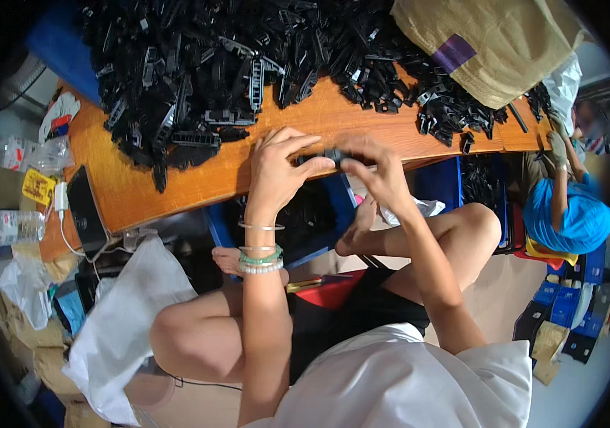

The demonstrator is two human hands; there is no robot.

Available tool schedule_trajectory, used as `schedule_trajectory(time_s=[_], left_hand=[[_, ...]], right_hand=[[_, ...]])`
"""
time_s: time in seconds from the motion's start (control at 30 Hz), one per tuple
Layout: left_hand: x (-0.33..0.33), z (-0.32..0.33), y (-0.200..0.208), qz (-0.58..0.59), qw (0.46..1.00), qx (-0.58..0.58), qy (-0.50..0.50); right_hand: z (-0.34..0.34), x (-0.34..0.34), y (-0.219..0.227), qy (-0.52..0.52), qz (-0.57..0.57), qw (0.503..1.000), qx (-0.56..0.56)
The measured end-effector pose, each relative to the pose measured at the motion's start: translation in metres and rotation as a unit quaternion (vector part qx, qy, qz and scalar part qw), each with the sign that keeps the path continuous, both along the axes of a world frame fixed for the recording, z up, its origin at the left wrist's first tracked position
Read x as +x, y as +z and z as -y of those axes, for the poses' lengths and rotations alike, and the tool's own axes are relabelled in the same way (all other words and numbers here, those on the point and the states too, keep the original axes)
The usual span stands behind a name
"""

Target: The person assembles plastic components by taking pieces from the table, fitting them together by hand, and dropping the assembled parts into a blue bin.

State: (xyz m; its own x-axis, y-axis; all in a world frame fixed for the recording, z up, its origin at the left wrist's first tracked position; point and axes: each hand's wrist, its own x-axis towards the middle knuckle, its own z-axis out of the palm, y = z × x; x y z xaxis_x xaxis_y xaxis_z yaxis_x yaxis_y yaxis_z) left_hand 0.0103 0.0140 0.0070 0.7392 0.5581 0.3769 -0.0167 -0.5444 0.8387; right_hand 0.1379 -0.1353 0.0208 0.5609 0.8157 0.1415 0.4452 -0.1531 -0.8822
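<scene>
At the front edge of the wooden table, a small black plastic part is held between my two hands. My left hand, with bangles and bead bracelets on its wrist, grips the left end between thumb and fingers. My right hand pinches around the right end, its fingers smeared by motion. Much of the part is covered by fingers, so its exact kind cannot be made out. Beyond my hands spreads a large heap of black plastic parts, some ladder-like; a smaller pile lies to the right.
Under the table edge stands a blue bin holding dark parts, with another blue bin to its right. A tan sack sits at the back right. A phone and plastic bottles are at left. A blue-shirted person works at right.
</scene>
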Motion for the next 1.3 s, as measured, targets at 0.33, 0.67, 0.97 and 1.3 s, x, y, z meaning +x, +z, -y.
schedule_trajectory(time_s=[0.33,0.67,0.97,1.3], left_hand=[[-0.01,-0.001,-0.001,0.046,0.994,-0.081,0.049],[-0.002,0.008,-0.008,0.031,0.994,0.047,0.097],[0.006,0.006,-0.015,0.009,0.99,0.071,0.124],[0.041,0.054,0.007,-0.016,0.989,0.136,0.058]], right_hand=[[0.012,-0.076,-0.007,0.042,0.048,0.996,-0.061],[0.022,-0.039,-0.011,-0.121,0.063,0.989,0.058],[0.054,0.018,-0.006,-0.185,0.071,0.975,0.103],[0.089,0.139,-0.022,-0.432,0.184,0.87,0.151]])
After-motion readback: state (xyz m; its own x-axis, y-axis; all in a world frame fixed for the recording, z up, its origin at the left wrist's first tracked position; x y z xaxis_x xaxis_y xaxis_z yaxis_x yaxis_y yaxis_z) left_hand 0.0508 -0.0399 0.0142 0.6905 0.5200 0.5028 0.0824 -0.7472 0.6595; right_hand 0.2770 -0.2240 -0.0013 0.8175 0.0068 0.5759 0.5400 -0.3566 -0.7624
